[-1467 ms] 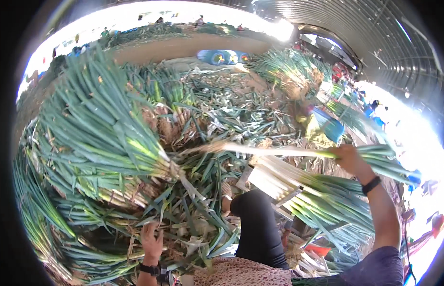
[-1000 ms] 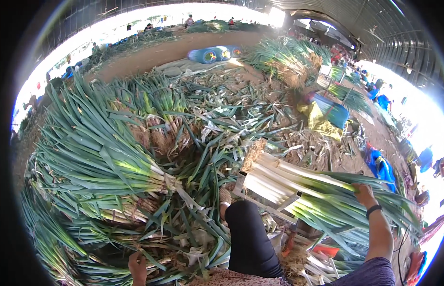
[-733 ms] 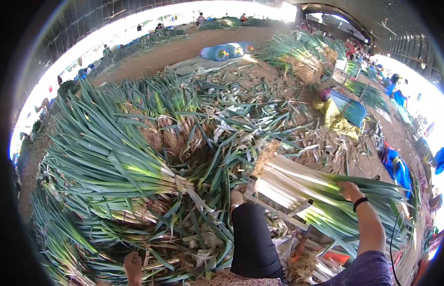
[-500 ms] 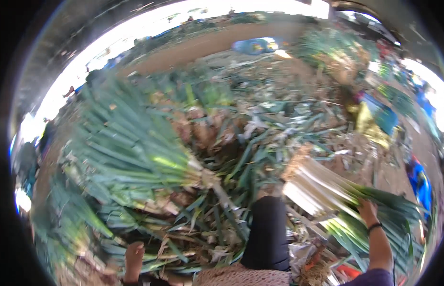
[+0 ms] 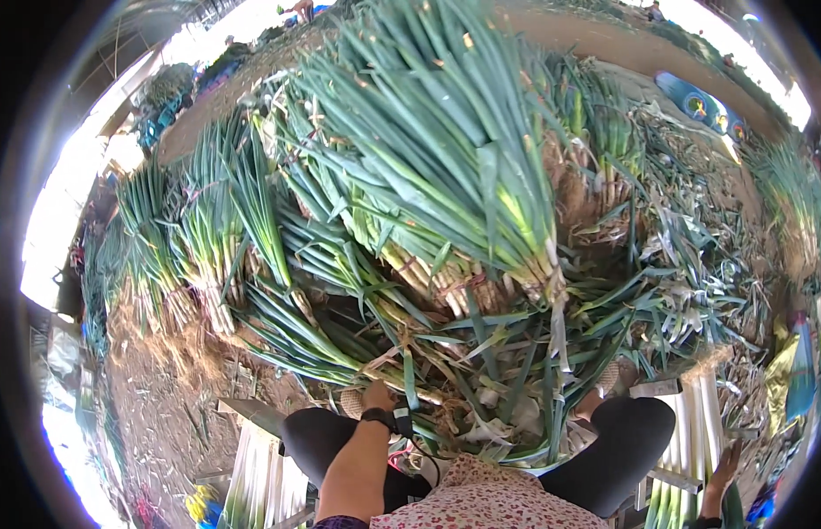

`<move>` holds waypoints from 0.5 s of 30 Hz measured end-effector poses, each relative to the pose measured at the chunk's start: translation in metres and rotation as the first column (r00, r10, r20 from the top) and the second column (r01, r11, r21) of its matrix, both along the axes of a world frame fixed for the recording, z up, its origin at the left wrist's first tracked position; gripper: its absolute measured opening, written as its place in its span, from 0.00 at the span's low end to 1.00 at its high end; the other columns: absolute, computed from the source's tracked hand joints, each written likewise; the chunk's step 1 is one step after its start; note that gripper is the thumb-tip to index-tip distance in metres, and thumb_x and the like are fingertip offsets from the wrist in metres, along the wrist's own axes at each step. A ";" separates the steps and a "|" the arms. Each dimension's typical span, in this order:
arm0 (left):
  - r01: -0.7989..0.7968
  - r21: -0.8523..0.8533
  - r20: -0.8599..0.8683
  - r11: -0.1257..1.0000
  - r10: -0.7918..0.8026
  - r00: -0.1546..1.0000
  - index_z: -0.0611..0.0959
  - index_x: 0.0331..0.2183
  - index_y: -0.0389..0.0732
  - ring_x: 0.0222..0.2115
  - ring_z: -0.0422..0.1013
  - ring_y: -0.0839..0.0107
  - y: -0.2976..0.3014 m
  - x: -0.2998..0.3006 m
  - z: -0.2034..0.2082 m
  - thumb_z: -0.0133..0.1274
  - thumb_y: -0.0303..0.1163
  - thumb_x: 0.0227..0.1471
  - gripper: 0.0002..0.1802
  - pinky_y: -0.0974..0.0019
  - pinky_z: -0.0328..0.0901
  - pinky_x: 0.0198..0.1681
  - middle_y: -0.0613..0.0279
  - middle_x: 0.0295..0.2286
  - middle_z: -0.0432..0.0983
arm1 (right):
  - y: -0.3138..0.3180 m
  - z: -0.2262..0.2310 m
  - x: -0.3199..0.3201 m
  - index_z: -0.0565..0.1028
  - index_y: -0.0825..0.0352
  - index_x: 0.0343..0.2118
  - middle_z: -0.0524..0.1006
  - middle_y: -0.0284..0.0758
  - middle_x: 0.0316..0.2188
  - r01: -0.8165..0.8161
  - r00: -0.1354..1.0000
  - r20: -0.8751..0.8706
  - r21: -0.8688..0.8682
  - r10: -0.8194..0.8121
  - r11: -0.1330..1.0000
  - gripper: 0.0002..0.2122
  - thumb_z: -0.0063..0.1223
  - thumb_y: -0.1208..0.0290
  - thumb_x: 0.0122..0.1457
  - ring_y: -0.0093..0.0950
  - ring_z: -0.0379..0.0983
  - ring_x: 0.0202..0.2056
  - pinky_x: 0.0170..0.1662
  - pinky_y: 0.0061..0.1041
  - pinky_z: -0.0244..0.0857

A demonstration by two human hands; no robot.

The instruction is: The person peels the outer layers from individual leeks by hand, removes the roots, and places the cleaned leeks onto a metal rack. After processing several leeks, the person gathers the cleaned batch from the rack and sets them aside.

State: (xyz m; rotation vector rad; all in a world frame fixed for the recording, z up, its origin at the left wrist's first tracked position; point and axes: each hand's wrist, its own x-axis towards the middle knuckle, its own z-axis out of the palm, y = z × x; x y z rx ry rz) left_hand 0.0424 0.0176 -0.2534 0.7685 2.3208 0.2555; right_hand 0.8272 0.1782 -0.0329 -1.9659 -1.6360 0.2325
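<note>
While the left hand (image 5: 378, 397) is sitting by piled green leeks (image 5: 327, 348), its grip hidden, the right hand (image 5: 724, 469) is showing beside racked white leeks (image 5: 690, 423), grip unclear.

Rough brown earth floor (image 5: 155, 406), brightly lit from the sides.
A dark ribbed framework (image 5: 119, 44) shows at upper left, white glare (image 5: 62, 238) fills the space below it, and a brown strip of ground (image 5: 596, 40) crosses the upper right.

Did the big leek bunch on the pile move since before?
No. Judged against the smaller leeks beside it, the big leek bunch hasn't shifted; the camera view just turned.
</note>
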 end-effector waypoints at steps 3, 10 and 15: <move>0.087 -0.227 0.013 0.970 -0.086 0.996 0.71 0.38 0.35 0.31 0.72 0.59 -0.021 0.001 -0.037 0.58 0.36 0.39 0.23 0.62 0.68 0.32 0.52 0.28 0.74 | 0.022 0.037 -0.189 0.58 0.73 0.54 0.59 0.45 0.55 -0.315 0.948 0.036 -0.026 0.315 0.949 0.23 0.37 0.62 0.60 0.35 0.52 0.58 0.60 0.31 0.43; 0.244 -0.429 0.132 0.870 -0.207 0.969 0.63 0.52 0.38 0.51 0.60 0.60 0.001 -0.019 -0.057 0.57 0.40 0.40 0.38 0.64 0.57 0.51 0.56 0.49 0.63 | 0.013 0.037 -0.341 0.66 0.74 0.47 0.67 0.49 0.44 -0.512 0.791 0.279 -0.184 0.544 0.839 0.25 0.48 0.59 0.51 0.47 0.60 0.47 0.52 0.41 0.50; 0.235 -0.422 0.171 0.876 -0.178 0.969 0.60 0.55 0.43 0.54 0.55 0.60 -0.001 -0.020 -0.106 0.54 0.38 0.44 0.37 0.61 0.52 0.55 0.56 0.54 0.56 | 0.018 0.037 -0.352 0.67 0.74 0.45 0.68 0.47 0.42 -0.527 0.715 0.384 -0.251 0.584 0.812 0.22 0.49 0.63 0.51 0.43 0.63 0.44 0.50 0.38 0.54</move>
